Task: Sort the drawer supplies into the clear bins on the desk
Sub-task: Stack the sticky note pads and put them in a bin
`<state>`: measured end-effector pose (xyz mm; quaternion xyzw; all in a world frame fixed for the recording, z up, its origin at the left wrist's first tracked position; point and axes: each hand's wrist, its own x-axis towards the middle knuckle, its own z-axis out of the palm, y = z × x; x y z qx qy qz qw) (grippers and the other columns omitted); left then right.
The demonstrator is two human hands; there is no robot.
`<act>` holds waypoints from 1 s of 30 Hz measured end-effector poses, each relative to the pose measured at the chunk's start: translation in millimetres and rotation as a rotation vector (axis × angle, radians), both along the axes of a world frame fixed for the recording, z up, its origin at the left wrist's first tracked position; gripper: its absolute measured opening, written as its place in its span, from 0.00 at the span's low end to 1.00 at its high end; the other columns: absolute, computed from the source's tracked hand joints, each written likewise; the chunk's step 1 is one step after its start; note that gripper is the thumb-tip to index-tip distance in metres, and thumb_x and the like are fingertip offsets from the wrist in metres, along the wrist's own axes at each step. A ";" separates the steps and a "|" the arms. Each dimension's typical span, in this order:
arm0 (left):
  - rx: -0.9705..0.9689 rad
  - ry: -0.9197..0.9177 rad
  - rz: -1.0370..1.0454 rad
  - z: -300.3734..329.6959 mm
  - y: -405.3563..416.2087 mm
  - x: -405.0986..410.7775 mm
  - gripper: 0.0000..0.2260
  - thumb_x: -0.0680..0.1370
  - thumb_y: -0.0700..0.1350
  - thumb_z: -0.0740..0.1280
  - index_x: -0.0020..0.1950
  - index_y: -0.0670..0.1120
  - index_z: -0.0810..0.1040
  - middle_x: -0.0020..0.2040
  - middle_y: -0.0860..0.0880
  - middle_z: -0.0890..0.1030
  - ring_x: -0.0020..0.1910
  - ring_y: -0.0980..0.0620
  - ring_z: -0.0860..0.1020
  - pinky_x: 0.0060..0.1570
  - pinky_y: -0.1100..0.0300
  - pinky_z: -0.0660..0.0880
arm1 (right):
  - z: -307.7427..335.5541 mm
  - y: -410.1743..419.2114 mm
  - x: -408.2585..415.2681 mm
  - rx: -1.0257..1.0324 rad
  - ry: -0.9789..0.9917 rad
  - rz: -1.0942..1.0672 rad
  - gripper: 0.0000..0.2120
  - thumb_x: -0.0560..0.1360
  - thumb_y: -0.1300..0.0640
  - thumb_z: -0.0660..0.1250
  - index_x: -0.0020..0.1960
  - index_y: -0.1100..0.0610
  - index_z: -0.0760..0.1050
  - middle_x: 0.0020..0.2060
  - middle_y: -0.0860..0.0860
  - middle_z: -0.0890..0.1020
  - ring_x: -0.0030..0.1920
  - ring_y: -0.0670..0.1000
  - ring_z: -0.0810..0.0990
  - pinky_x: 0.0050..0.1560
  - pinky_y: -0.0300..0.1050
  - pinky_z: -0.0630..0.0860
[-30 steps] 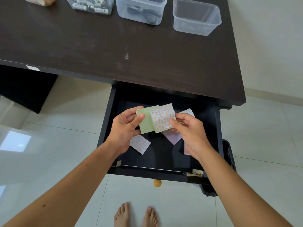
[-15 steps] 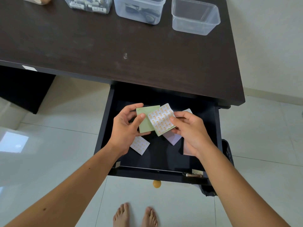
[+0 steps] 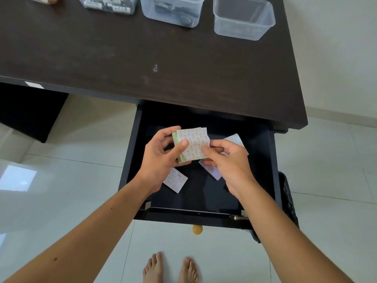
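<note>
Both hands grip one stack above the drawer (image 3: 271, 170): the left hand (image 3: 161, 160) pinches the green pad (image 3: 175, 139), the right hand (image 3: 228, 160) the patterned pad (image 3: 193, 142). Better to align the edges squarely before lifting to the empty bin (image 3: 243, 19).

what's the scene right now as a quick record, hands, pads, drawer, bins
left hand: holds the green sticky-note pad with the orange-printed pad stacked on top
right hand: pinches the right edge of the orange-printed pad
drawer: open under the desk
left in drawer: second orange-printed pad, lilac pad, white pad
empty clear bin: far right on the desk
other bins: three to its left, already holding items
</note>
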<state>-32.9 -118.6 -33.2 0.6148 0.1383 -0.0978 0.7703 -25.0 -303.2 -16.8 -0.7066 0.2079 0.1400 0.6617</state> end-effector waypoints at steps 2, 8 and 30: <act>0.009 -0.004 -0.022 -2.1 0.9 -0.2 0.22 0.79 0.38 0.73 0.72 0.45 0.75 0.61 0.46 0.86 0.58 0.44 0.87 0.54 0.38 0.84 | -3.1 1.2 -0.9 -0.008 -0.007 -0.012 0.09 0.77 0.60 0.78 0.57 0.55 0.85 0.51 0.55 0.87 0.50 0.55 0.90 0.53 0.54 0.87; 0.014 0.004 -0.052 -8.3 2.5 -2.2 0.20 0.81 0.37 0.71 0.72 0.45 0.74 0.62 0.47 0.86 0.59 0.44 0.86 0.54 0.37 0.84 | -4.3 -0.5 -4.9 -0.050 -0.066 0.025 0.12 0.76 0.61 0.78 0.59 0.59 0.86 0.50 0.52 0.88 0.52 0.44 0.88 0.47 0.39 0.86; 0.001 0.035 -0.072 -11.6 24.2 2.9 0.19 0.80 0.35 0.72 0.69 0.46 0.76 0.61 0.46 0.86 0.59 0.45 0.86 0.49 0.43 0.86 | -38.5 -51.1 22.2 -1.008 -0.001 0.226 0.38 0.75 0.52 0.79 0.79 0.62 0.67 0.69 0.61 0.74 0.71 0.63 0.73 0.67 0.54 0.73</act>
